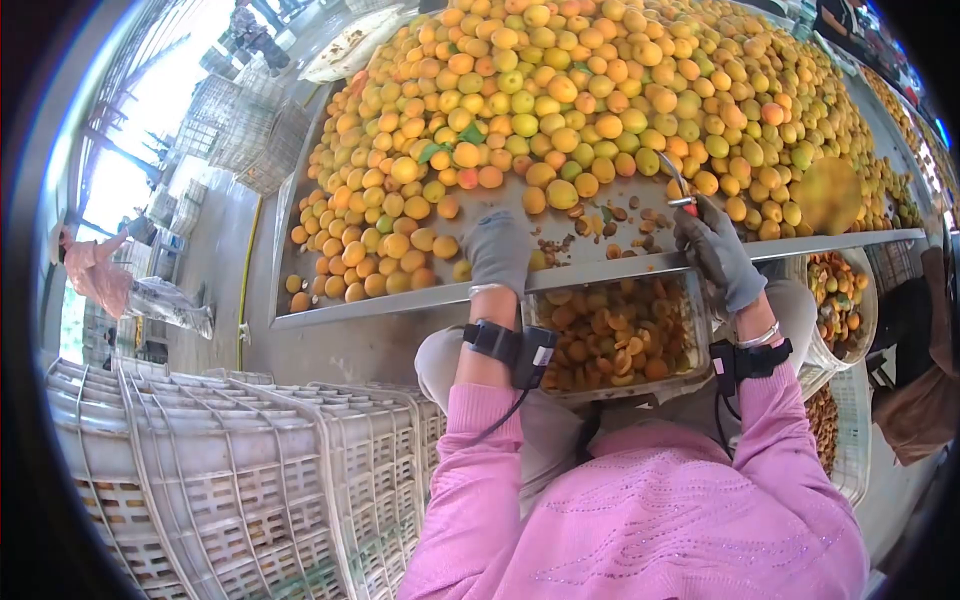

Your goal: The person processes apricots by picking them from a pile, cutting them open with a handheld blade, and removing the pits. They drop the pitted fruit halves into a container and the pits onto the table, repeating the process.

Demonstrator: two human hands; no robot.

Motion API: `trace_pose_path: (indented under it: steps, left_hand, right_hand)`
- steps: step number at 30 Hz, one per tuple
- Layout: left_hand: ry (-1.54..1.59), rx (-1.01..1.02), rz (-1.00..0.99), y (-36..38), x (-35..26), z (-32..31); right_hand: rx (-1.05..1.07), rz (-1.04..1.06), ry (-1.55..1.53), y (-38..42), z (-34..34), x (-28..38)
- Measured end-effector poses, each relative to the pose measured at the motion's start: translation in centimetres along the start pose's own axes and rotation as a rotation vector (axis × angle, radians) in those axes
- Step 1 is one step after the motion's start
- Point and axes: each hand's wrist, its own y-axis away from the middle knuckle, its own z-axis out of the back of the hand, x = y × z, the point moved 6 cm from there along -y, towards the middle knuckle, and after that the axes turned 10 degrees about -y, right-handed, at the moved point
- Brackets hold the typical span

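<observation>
My left hand (498,252), in a grey glove, is over the front edge of the metal table (640,268), beside loose apricots (400,240). Its fingers are mostly hidden, so what lies under them does not show. In my right hand (715,250), also gloved, is a small curved knife (682,188) with a red handle and its blade pointing away over the table. Pits and scraps (610,225) are scattered between the hands. Below the table edge, between my knees, a plastic crate (698,318) holds split apricots.
A large heap of apricots (600,80) covers the table. Stacked white plastic crates (230,470) stand at my left. At the right are a basket of apricots (838,300) and a person in dark clothes (925,350). Another person (130,270) is at the far left.
</observation>
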Motion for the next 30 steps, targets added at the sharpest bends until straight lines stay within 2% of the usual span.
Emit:
trace_pose_path:
  steps: [5,7,8,10,11,12,14,16,17,19,21,23,25,27,29,30]
  left_hand:
    - [0.15,0.02,0.024,0.0,0.2,-0.5]
    - [0.352,-0.181,-0.034,0.8,-0.5,1.7]
    - [0.355,-0.18,-0.043,1.0,-0.8,2.1]
    - [1.073,-0.013,0.106,0.8,-1.2,2.6]
    - [1.37,0.061,0.055,1.6,-2.3,3.4]
    - [1.375,0.076,0.043,2.1,-3.0,3.3]
    - [2.03,0.373,0.039,2.9,-6.0,2.4]
    - [2.102,0.353,-0.037,3.3,-8.2,2.3]
    - [2.193,0.38,-0.029,3.5,-8.9,2.0]
    - [2.287,0.408,-0.026,3.7,-10.0,2.3]
    - [2.429,0.451,-0.071,4.1,-10.9,3.3]
    - [2.347,0.477,-0.072,5.0,-11.2,4.6]
    - [2.264,0.499,-0.065,5.3,-11.3,4.9]
    - [2.23,0.643,-0.125,5.6,-11.5,4.8]
    - [2.204,0.59,-0.091,5.2,-11.1,3.0]
    - [2.176,0.539,-0.065,4.9,-10.9,2.3]
  right_hand:
    - [-0.05,-0.027,-0.093,0.3,0.1,0.1]
    - [-0.104,-0.053,-0.16,0.8,-0.1,0.2]
    - [-0.114,-0.053,-0.16,1.0,-0.3,0.3]
    - [-0.046,-0.055,-0.277,1.5,-1.8,1.1]
    - [-0.03,-0.051,-0.292,2.3,-3.0,2.0]
    - [-0.011,-0.067,-0.264,2.5,-4.4,2.4]
    - [-0.013,-0.084,-0.234,2.4,-6.4,2.4]
    - [0.046,0.073,-0.224,1.7,-7.9,2.0]
    - [0.035,0.075,-0.218,1.4,-8.0,1.5]
    - [-0.009,0.141,-0.461,1.0,-7.8,1.3]
    - [0.006,0.131,-0.462,1.3,-7.3,1.5]
    - [0.023,0.119,-0.461,1.4,-6.7,1.5]
    - [0.043,0.144,-0.388,1.3,-6.3,1.1]
    - [0.058,0.167,-0.302,1.4,-6.1,1.2]
    - [0.069,0.199,-0.226,1.8,-5.9,2.0]
    - [0.077,0.169,-0.047,2.3,-5.4,2.8]
